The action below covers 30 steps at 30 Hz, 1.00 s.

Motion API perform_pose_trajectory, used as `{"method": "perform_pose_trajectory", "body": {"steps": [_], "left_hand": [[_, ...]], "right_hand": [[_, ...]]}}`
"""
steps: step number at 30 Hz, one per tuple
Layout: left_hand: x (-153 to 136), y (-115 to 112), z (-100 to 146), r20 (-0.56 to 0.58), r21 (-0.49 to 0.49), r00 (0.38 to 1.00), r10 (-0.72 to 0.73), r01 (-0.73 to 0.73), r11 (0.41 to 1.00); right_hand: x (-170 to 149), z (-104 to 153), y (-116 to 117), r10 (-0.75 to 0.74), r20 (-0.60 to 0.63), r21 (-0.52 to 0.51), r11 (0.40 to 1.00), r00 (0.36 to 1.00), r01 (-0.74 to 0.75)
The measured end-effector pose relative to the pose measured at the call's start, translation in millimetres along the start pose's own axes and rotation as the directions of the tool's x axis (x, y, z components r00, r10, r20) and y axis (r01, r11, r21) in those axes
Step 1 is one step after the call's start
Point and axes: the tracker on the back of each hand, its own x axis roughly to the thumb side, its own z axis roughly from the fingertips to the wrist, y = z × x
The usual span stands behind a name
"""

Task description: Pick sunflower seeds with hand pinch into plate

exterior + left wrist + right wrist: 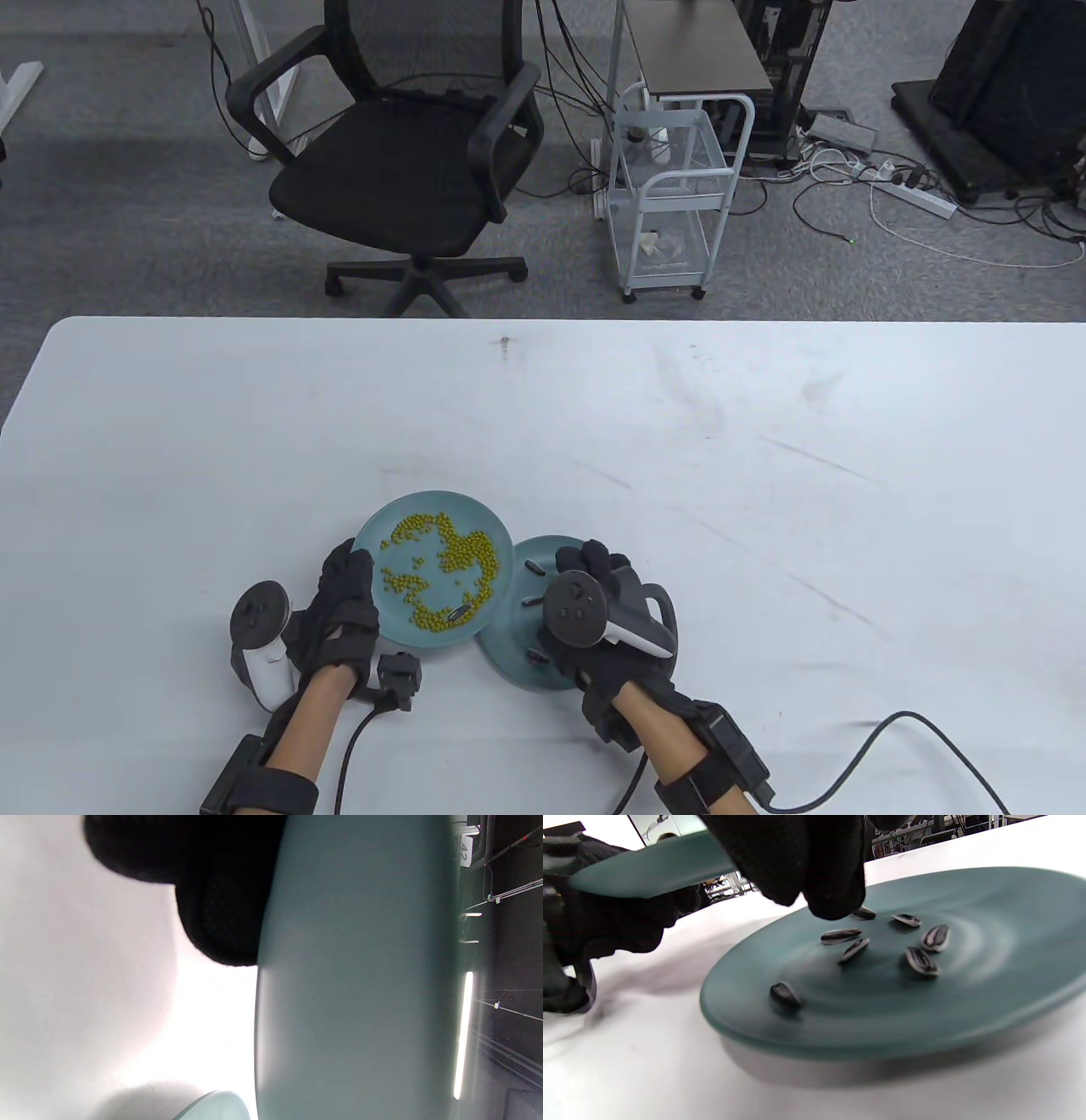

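Observation:
My left hand (352,556) grips the left rim of a teal plate (399,518) and holds it tilted off the table. It carries many green peas (462,552) and one dark sunflower seed (462,611). Its underside (356,984) fills the left wrist view, with gloved fingers (225,912) under it. My right hand (581,560) hovers over a second teal plate (530,671). In the right wrist view its fingertips (835,899) are pressed together just above that plate (988,1005), touching one of several striped seeds (840,935). I cannot tell if that seed is pinched.
The plates sit near the white table's front edge (475,764), the lifted one overlapping the other. Glove cables (848,764) trail off the front edge. A black office chair (407,161) and a white cart (670,187) stand beyond the far edge.

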Motion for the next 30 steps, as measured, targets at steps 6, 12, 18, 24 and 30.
{"method": "perform_pose_trajectory", "body": {"steps": [6, 12, 18, 24, 30], "left_hand": [[0, 0, 0, 0.0, -0.003, 1.0, 0.0, 0.0, 1.0], [1, -1, 0, 0.0, -0.012, 1.0, 0.003, -0.003, 1.0], [2, -1, -1, 0.005, -0.027, 1.0, 0.004, -0.004, 1.0], [2, -2, -1, 0.015, -0.028, 1.0, -0.01, 0.011, 1.0], [2, -3, -1, 0.01, -0.031, 1.0, -0.011, 0.011, 0.999]], "right_hand": [[1, 4, -8, -0.027, 0.012, -0.022, 0.999, 1.0, 0.028], [4, 6, -19, -0.036, 0.032, -0.056, 0.998, 0.999, 0.037], [8, 7, -33, -0.042, 0.048, -0.09, 0.995, 0.998, 0.046], [20, -3, -47, -0.027, 0.073, -0.095, 0.995, 0.997, 0.034], [36, -17, -55, 0.001, 0.12, -0.068, 0.998, 0.993, 0.007]]}}
